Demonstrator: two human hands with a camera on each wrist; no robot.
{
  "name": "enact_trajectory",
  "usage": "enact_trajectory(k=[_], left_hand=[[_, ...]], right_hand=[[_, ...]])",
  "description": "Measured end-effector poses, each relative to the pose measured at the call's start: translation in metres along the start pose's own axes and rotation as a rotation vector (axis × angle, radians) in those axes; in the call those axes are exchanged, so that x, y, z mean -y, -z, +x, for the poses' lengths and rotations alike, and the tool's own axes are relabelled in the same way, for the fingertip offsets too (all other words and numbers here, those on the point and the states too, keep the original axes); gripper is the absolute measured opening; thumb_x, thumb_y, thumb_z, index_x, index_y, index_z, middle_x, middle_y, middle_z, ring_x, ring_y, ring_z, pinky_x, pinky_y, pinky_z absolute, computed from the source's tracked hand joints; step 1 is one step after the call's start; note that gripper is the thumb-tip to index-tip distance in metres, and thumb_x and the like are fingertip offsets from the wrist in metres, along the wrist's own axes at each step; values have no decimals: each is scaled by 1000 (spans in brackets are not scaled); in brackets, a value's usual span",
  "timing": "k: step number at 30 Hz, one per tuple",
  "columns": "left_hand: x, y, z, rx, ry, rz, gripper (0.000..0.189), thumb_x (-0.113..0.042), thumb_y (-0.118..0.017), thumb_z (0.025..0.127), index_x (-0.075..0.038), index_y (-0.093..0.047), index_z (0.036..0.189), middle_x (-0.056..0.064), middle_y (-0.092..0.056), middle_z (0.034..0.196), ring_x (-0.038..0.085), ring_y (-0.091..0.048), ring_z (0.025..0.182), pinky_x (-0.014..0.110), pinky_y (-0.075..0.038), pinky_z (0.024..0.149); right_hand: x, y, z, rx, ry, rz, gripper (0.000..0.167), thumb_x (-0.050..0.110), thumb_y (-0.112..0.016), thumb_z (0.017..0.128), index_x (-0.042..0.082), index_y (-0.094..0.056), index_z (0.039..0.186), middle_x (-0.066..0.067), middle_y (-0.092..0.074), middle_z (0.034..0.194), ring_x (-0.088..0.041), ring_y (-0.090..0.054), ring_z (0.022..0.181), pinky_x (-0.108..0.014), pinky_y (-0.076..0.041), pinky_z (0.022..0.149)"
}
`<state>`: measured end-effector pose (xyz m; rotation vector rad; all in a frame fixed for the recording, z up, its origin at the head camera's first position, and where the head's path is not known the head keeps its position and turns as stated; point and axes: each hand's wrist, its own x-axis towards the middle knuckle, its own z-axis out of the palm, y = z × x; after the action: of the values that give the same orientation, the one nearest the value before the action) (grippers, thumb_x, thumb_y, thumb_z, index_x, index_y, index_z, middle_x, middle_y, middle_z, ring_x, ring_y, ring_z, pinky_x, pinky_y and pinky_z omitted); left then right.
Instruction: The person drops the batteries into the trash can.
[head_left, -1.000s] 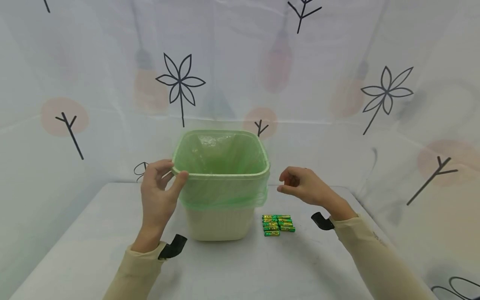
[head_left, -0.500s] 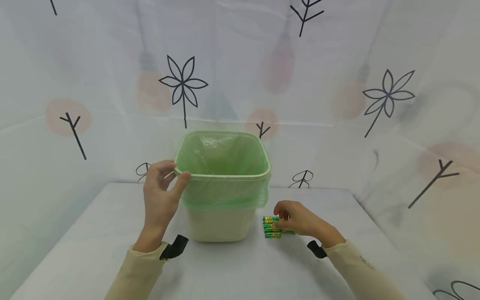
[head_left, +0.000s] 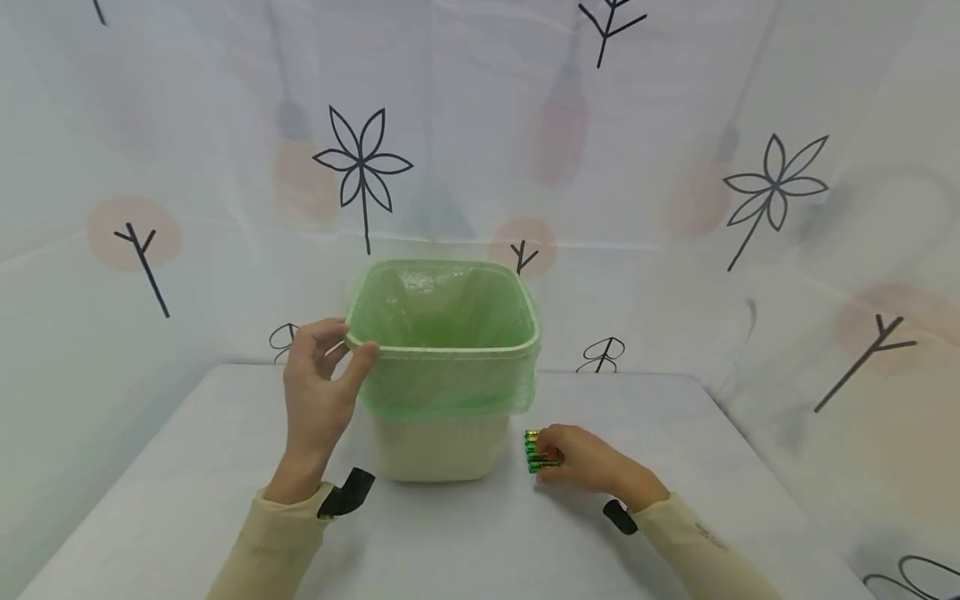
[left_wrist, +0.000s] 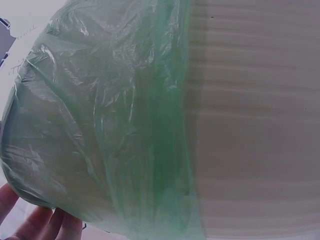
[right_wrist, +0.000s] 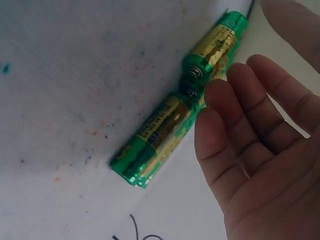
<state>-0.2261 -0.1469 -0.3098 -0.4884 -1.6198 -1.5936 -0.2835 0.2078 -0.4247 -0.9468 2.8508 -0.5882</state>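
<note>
Left grip, the person's left hand (head_left: 318, 400), holds the bin at its near left corner: the thumb lies on the front face, just under the rim, and the fingers bend around the left side. Right grip, the person's right hand (head_left: 581, 458), hangs over the batteries (head_left: 532, 451) with its fingers loosely curved and the thumb set apart; it holds nothing. Whether a fingertip touches a battery cannot be told.

The batteries lie flat on the counter (head_left: 450, 542), near the right side of the bin. Their casings are green and gold. In the head view, the left ends form a stacked column and the hand covers the remainder, so the full count cannot be read. In the right wrist view, two batteries lie nearly end to end, with further casings partly visible beside them.

The bin (head_left: 442, 454) stands upright on the counter. Its body is off-white with a ribbed wall. A translucent green liner (head_left: 450, 383) lines the inside, passes over the rim and hangs down the upper part of the outer wall; its lower edge shows wrinkled in the left wrist view.

Both forearms wear beige sleeves (head_left: 273, 542), each with a black fitting (head_left: 347, 493) at the wrist. Behind the counter hangs a white backdrop (head_left: 450, 150) printed with black line flowers, twigs and pale orange discs.
</note>
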Motion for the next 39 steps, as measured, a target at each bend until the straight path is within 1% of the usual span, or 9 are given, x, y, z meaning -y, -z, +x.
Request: enact_trajectory(k=[4, 8, 17, 24, 30, 34, 36, 39], left_hand=[[1, 1, 1, 1, 1, 2, 37, 4, -72, 82, 9, -52, 112, 15, -54, 119, 28, -56, 113, 28, -51, 100], [2, 1, 1, 5, 19, 14, 38, 2, -72, 82, 8, -52, 113, 14, -54, 119, 27, -56, 113, 27, -50, 100], [2, 2, 2, 8, 16, 12, 38, 1, -72, 83, 8, -52, 113, 13, -54, 119, 26, -56, 113, 28, -50, 101], [3, 2, 3, 9, 25, 23, 38, 1, -72, 83, 7, -52, 114, 13, -54, 120, 26, -56, 114, 27, -50, 101], [4, 2, 4, 9, 30, 13, 38, 1, -73, 82, 7, -52, 114, 12, -54, 119, 26, -56, 113, 28, -50, 101], [4, 2, 4, 9, 35, 10, 38, 1, -73, 82, 7, -52, 114, 12, -54, 120, 26, -56, 113, 28, -50, 101], [4, 2, 4, 9, 37, 16, 38, 1, -72, 83, 7, -52, 114, 12, -54, 120, 26, -56, 113, 28, -50, 101], [4, 2, 5, 9, 41, 23, 38, 1, -72, 83, 7, -52, 114, 12, -54, 120, 26, -56, 113, 27, -50, 101]], right_hand=[[0, -4, 2, 28, -28, -31, 27, 33, -80, 78, 19, -62, 92, 9, -52, 80, -8, -47, 74, -24, -41, 61], [1, -7, 2, 47, -27, -51, 25, 31, -79, 78, 21, -60, 89, 8, -52, 79, -8, -46, 73, -24, -40, 60], [2, -10, 3, 25, -4, -76, 25, 29, -80, 77, 20, -58, 83, 6, -50, 72, -6, -43, 68, -22, -37, 54], [8, -8, 4, 24, 3, -96, 23, 26, -81, 76, 21, -59, 80, 11, -51, 70, -5, -44, 64, -21, -39, 54], [10, -8, 6, 58, -16, -23, 21, 23, -81, 76, 20, -60, 78, 11, -51, 68, -4, -45, 63, -20, -41, 52], [9, -8, 7, 96, -27, 26, 22, 22, -81, 76, 19, -59, 78, 9, -50, 67, -4, -44, 63, -20, -40, 50], [10, -8, 7, 110, -18, 43, 22, 22, -81, 76, 18, -59, 79, 9, -50, 68, -4, -44, 63, -20, -40, 51], [11, -7, 7, 126, 0, 70, 21, 21, -81, 77, 16, -61, 82, 9, -52, 69, -3, -46, 64, -19, -43, 53]])
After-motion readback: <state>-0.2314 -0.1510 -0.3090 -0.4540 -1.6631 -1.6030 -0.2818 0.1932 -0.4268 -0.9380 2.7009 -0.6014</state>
